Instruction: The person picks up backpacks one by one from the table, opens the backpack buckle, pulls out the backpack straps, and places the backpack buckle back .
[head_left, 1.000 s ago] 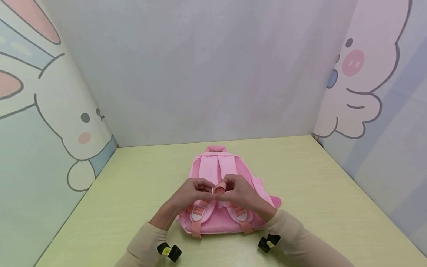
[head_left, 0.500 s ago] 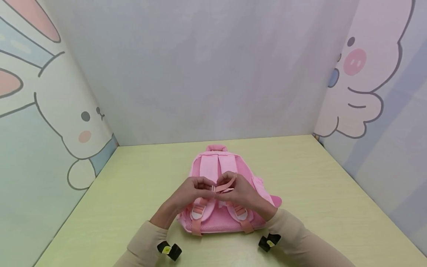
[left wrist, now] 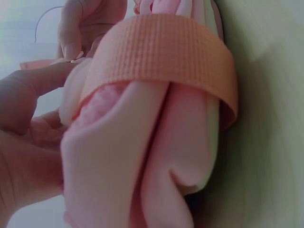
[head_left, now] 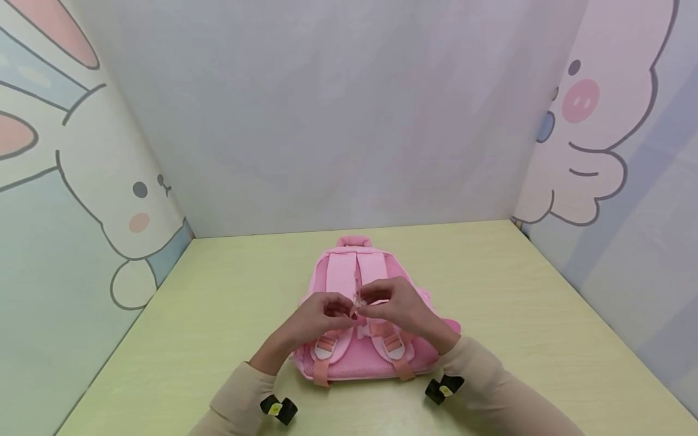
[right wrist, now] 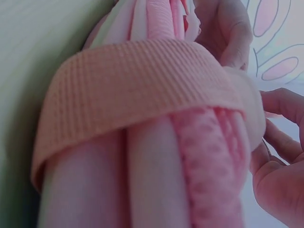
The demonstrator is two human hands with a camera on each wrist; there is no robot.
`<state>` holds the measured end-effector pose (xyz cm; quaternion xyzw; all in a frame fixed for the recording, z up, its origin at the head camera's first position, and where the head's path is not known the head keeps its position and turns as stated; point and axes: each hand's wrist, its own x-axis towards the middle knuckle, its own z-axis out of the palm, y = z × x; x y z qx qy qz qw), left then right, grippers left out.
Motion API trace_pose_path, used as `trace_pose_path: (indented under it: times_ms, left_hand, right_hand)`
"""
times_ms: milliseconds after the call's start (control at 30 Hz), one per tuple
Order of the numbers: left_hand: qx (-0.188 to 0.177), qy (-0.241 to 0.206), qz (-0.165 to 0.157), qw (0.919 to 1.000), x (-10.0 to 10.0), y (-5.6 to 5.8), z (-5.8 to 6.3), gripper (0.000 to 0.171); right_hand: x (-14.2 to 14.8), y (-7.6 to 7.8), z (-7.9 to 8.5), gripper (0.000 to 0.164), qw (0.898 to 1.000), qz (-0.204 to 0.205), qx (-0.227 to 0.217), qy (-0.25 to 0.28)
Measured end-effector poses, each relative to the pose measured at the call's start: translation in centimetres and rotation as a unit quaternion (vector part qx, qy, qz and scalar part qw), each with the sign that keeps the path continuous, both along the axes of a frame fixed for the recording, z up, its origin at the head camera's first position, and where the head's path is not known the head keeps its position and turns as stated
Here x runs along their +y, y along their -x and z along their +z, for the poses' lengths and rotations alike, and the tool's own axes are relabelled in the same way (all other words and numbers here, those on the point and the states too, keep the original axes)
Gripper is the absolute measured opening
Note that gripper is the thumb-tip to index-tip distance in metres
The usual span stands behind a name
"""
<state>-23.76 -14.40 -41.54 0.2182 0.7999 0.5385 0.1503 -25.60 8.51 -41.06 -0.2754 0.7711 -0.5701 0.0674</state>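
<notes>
A pink backpack (head_left: 357,364) lies on the table with its two shoulder straps (head_left: 342,272) facing up. Above its middle, the fingertips of both hands meet at a narrow salmon webbing strap with a small pale buckle (head_left: 358,300). My left hand (head_left: 322,316) pinches the strap between thumb and fingers, and these partly hide it. From the other side, my right hand (head_left: 400,304) pinches the pale piece. In the right wrist view a broad salmon webbing band (right wrist: 137,80) wraps the backpack's edge close to the camera, and the right-hand fingers (right wrist: 282,109) show beyond it.
White adjuster buckles (head_left: 325,346) sit on the lower straps. A darker pink flap (head_left: 452,326) sticks out at the backpack's right side. The pale yellow-green table (head_left: 245,272) ends at a grey back wall (head_left: 349,121), with cartoon-printed panels (head_left: 109,181) at both sides.
The loose strap end, looped and then stretched across the right fingers, no longer shows there. The right hand has risen and turned slightly at the small buckle; the backpack stays put.
</notes>
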Motion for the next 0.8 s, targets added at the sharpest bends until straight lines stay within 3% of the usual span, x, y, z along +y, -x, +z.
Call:
trace_pose_path:
  times_ms: [133,433,800]
  left_hand:
    - [0.019,0.024,0.004,0.9995,-0.2,0.0,0.1,0.025]
    - [-0.009,0.006,0.031,0.9995,-1.1,0.4,0.4,0.026]
    - [-0.013,0.019,0.047,0.9986,-2.0,0.5,1.1,0.027]
  right_hand:
    - [0.3,0.1,0.4,0.031,1.000,0.002,0.010,0.003]
    - [0.8,0.3,0.8,0.015,0.999,-0.006,0.008,0.031]
    - [1.1,0.5,0.9,0.017,0.999,-0.010,-0.011,0.029]
